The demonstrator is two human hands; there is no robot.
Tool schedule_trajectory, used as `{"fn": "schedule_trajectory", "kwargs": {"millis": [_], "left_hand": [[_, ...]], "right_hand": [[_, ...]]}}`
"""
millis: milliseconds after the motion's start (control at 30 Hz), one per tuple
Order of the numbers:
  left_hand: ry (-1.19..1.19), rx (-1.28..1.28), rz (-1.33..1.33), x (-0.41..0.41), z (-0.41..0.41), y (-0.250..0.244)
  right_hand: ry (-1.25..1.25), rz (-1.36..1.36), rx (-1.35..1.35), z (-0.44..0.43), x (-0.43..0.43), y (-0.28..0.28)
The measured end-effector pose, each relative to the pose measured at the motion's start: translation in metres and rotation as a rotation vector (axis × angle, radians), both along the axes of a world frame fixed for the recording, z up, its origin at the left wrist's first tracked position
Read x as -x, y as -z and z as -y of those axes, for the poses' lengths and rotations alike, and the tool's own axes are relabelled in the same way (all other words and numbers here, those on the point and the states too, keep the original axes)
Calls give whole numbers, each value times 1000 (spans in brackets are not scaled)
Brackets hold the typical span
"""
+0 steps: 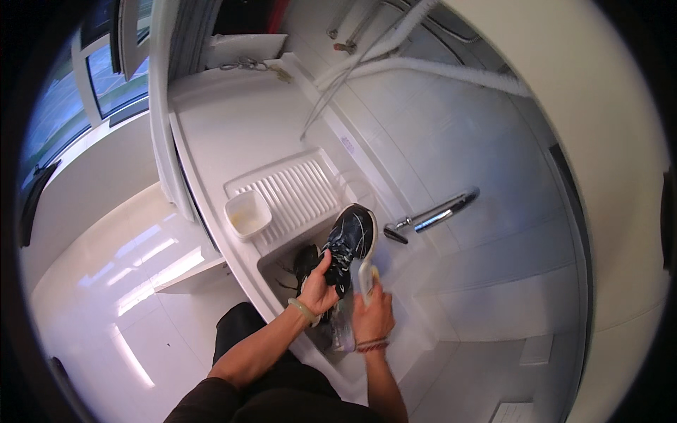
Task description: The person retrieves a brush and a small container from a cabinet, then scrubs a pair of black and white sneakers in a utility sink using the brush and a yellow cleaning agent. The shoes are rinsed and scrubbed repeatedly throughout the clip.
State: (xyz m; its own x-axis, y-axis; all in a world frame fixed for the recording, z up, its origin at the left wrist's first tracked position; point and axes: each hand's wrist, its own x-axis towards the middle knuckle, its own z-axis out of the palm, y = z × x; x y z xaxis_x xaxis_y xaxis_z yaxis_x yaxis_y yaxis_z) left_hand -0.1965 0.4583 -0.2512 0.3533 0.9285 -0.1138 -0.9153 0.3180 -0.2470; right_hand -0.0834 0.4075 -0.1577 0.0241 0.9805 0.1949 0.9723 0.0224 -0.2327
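Observation:
A black lace-up sneaker (353, 235) with pale streaks and a light sole is held above the sink basin (272, 264), toe pointing away from me. My left hand (317, 292) grips it near the heel, thumb along its side. In my right hand (373, 317) is a scrub brush (364, 277) with a pale handle, slightly blurred, against the shoe's right side. Another black shoe (305, 261) sits in the basin, partly hidden behind my left hand. Below my hands, a clear plastic item (342, 330) in the basin is too obscured to identify.
A square white plastic tub (232, 205) with yellowish residue stands on the ribbed washboard (301, 193). The chrome faucet (444, 210) juts from the tiled wall at the right. Pale hoses (423, 66) hang at the back. A white curtain (161, 121) borders the counter's left side.

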Motion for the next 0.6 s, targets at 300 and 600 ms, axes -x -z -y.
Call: {"fn": "schedule_trajectory", "kwargs": {"millis": [300, 600], "left_hand": [[-5, -365, 130, 11, 16, 16], [-26, 87, -227, -2, 17, 34]], "right_hand": [[-385, -497, 92, 7, 43, -16], [-551, -66, 433, -111, 191, -36]]}}
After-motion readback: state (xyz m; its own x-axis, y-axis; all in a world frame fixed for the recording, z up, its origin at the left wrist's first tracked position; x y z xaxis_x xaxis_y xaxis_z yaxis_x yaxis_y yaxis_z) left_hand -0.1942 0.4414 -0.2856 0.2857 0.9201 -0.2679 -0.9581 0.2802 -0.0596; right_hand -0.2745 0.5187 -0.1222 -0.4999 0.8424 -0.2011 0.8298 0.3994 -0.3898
